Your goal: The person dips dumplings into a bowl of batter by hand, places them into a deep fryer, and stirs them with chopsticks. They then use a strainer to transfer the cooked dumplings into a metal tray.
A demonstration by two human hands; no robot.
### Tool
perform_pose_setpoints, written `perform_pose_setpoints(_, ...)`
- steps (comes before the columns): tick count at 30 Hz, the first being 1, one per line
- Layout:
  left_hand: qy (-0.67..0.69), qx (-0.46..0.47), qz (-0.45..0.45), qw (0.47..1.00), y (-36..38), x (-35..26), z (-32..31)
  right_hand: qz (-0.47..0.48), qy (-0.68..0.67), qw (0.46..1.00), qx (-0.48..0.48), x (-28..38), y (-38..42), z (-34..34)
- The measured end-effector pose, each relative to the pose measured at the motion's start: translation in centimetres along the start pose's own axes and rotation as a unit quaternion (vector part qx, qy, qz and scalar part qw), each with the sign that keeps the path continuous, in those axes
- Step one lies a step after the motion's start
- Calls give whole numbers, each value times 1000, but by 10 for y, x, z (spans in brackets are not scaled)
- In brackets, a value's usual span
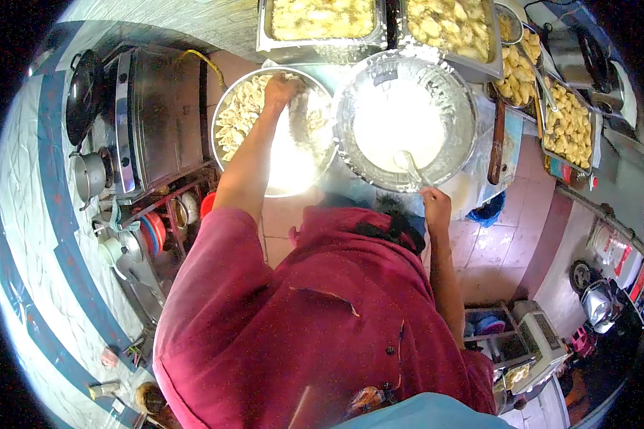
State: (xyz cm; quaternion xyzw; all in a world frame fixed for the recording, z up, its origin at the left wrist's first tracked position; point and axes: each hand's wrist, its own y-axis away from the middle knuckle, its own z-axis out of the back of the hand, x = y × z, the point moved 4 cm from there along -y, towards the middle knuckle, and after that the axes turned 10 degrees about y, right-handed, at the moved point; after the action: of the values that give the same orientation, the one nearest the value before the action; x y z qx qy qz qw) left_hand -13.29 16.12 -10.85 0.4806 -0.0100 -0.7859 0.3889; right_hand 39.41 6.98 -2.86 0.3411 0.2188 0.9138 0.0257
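My left hand (283,89) reaches into a wide metal bowl (218,146) at the left, over pale, irregular food pieces (240,111) beside white powder; its fingertips are hidden. Strong glare washes out the lower part of this bowl. To its right stands a large bowl (469,129) of white, batter-like liquid (390,129), its rim smeared with white. A big spoon (408,163) rests in the liquid, with its handle over the near rim. My right hand (437,206) is closed around the end of that handle.
Two deep metal trays of pieces in yellowish liquid, the left tray (322,44) and the right tray (495,61), stand behind the bowls. At right, a tray (588,166) holds golden pieces. A metal cooker (161,121) is at left, and a blue bag (488,209) hangs low right.
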Motion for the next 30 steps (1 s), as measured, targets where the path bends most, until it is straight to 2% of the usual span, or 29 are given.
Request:
perform_pose_setpoints(1, -20, 18, 11, 1000, 0, 2, 0, -1, 7, 1000, -1, 0, 0, 0)
perform_pose_setpoints(6, -123, -6, -2, 992, 10, 1, -12, -6, -5, 1000, -5, -5, -3, -5)
perform_pose_setpoints(9, -126, -50, -39, 990, 20, -12, -17, -4, 8, 1000, -6, -3, -7, -2)
perform_pose_setpoints(12, -93, -45, 12, 995, 16, -7, -24, -12, -2, 1000, -3, 7, -3, 3)
perform_pose_setpoints(15, -65, -39, -46, 996, 18, -4, -26, -14, -1, 1000, -5, 8, -6, 4)
perform_pose_setpoints(18, 106, 40, 46, 993, 9, 29, -33, -28, -1, 1000, -2, -3, -5, -3)
perform_pose_setpoints(21, 69, 17, -2, 997, -4, 56, -42, -19, -14, 1000, 1, -3, -5, -6)
perform_pose_setpoints(22, 155, 55, 6, 986, -17, 79, -55, -11, -19, 1000, 0, -1, -4, -6)
perform_pose_setpoints(28, 143, -48, -72, 986, 17, 50, -54, -25, 34, 999, 28, 2, -8, -1)
perform_pose_setpoints(30, 104, -44, -220, 969, 19, 38, -54, -27, 32, 999, 26, 1, -9, -1)
